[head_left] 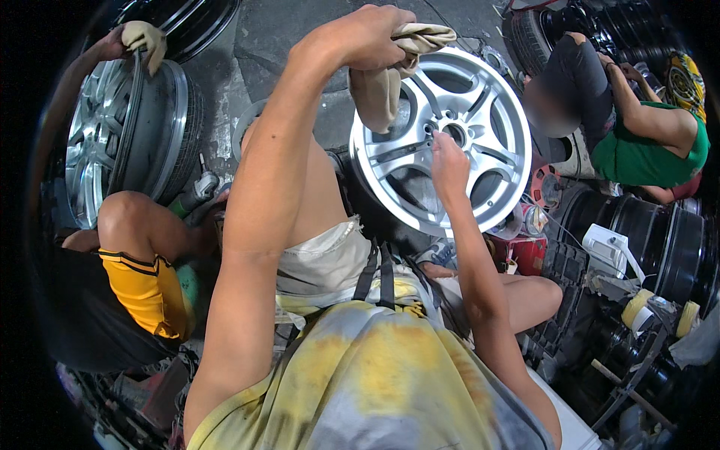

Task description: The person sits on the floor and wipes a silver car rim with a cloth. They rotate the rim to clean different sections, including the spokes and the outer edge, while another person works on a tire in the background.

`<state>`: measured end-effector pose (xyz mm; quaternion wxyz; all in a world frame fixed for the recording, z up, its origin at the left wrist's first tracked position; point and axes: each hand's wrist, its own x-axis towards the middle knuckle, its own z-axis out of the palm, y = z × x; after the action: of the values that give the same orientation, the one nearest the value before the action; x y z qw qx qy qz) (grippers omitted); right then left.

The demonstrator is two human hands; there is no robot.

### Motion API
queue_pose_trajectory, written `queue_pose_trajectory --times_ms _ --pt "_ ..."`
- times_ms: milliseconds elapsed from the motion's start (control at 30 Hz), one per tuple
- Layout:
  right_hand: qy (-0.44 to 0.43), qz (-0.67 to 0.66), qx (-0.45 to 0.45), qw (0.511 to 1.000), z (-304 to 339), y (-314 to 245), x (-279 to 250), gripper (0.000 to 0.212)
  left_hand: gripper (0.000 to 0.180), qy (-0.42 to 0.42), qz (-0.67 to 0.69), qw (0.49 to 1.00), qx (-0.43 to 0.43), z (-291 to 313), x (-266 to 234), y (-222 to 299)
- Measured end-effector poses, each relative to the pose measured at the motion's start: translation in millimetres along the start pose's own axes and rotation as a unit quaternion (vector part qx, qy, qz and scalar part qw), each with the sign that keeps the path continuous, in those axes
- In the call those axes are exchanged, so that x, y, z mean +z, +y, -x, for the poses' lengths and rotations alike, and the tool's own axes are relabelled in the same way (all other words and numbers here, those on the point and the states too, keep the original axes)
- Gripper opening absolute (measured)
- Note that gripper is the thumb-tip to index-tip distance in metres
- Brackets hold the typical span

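A silver alloy wheel rim [480, 97], with split spokes and a centre hole, lies face up in front of me. Above its upper left edge, my left hand [365, 36] is closed around a beige cloth [377, 97], whose folds hang down over the rim's outer part. My right hand [450, 161] reaches in over the near side of the rim. Its fingertips are pressed together at the hub, beside the bolt holes; whether anything small is between them is hidden.
Left, a co-worker's hand [112, 45] holds a beige cloth above an upright alloy wheel [90, 142]; a power tool [201, 184] lies nearby. Right, a person in a green top [652, 146] sits near black rims [637, 232]. A red box [517, 255] and tape rolls [637, 310] are closer.
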<state>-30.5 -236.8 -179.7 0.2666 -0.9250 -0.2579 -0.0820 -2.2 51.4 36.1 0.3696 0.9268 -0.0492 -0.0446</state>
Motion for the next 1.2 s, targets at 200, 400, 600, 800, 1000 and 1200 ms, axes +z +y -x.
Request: queue_pose_trajectory --times_ms 200,400,600,800,1000,1200 --pt "-0.076 0.102 -0.122 0.984 12 1 -11 0.021 0.03 0.0 -0.032 0.999 0.005 4 -4 -4" --pt "-0.119 0.074 -0.1 0.985 -20 14 -31 0.012 0.028 0.009 -0.021 1.0 -0.001 6 -3 -4" --pt "-0.092 0.128 -0.173 0.972 -4 20 -9 0.024 0.029 -0.019 -0.003 1.0 0.021 5 -4 5" --pt "-0.188 0.093 -0.178 0.962 -5 38 -42 0.025 0.029 -0.016 -0.028 0.999 -0.026 1 -1 0" --pt "-0.11 0.046 -0.212 0.97 -54 65 -21 0.025 0.029 -0.023 -0.04 0.998 0.032 -3 3 8" --pt "-0.049 0.011 0.035 0.998 0 67 -35 0.027 0.032 -0.003 -0.036 0.999 0.013 0 5 -1"
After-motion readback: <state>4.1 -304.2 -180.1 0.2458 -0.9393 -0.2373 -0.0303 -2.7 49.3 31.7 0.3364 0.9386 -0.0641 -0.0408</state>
